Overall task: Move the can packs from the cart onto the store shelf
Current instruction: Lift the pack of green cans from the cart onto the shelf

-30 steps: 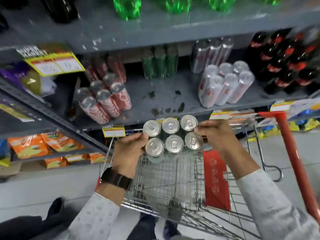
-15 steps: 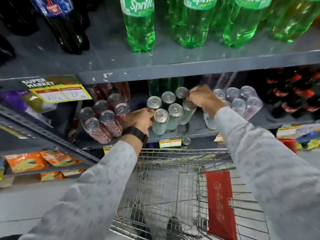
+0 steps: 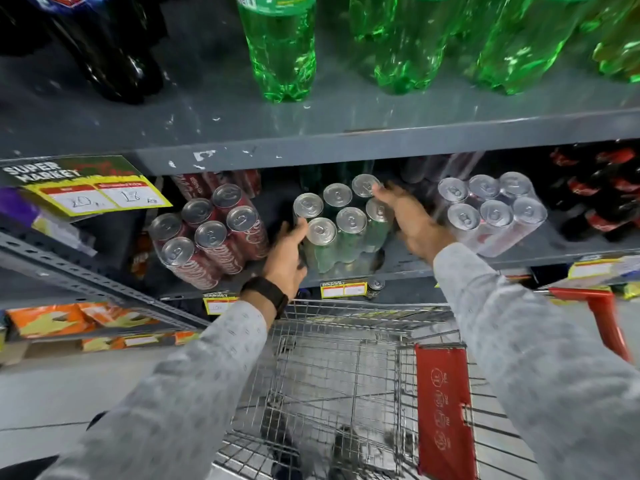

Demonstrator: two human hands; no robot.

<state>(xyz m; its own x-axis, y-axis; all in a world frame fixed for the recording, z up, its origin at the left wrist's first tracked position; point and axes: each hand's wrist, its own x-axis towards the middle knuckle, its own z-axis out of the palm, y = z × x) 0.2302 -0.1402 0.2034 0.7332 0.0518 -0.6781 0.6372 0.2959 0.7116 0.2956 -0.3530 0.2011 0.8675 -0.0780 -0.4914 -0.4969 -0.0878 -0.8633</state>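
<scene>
A shrink-wrapped pack of green cans [image 3: 346, 225] rests on the grey middle shelf [image 3: 408, 265], tilted back a little, its silver tops facing me. My left hand [image 3: 285, 259] grips its front left can. On the pack's right side lies my right hand [image 3: 412, 223], fingers reaching to the rear right can. The wire cart [image 3: 346, 375] stands below my arms, and its basket shows no can packs.
A pack of red cans [image 3: 211, 237] sits just left of the green pack, a silver pack [image 3: 491, 213] just right. Dark cola bottles [image 3: 602, 195] fill the shelf's right end. Green bottles [image 3: 277, 46] stand on the shelf above. The cart's red handle [image 3: 606, 317] is at right.
Both hands lifted the green pack out of the cart and set it on the middle shelf between the red and silver packs. It now sits deeper on the shelf than half a second ago.
</scene>
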